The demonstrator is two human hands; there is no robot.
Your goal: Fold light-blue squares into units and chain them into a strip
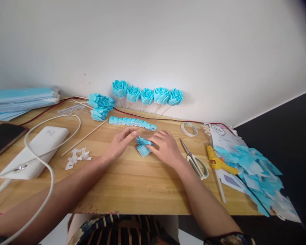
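Observation:
My right hand (165,146) grips a small stack of light-blue crepe-paper pieces (143,149) between thumb and fingers, above the wooden table. The pieces fan out to the left, and one square corner hangs below the others. Just left of the stack is my left hand (122,140), thumb and forefinger drawn together; whatever may be between them is hidden. Behind both hands lies an overlapping row of folded blue paper petals (132,121). Scissors with pale green handles (195,160) rest to the right of my right hand.
Blue paper roses (147,96) on sticks lean against the wall; more roses (100,106) lie left. A tape roll (189,129), yellow glue gun (218,162) and blue paper scraps (257,170) are right. A white power bank (38,149), its cable (51,183) and a thin stick (84,137) are left.

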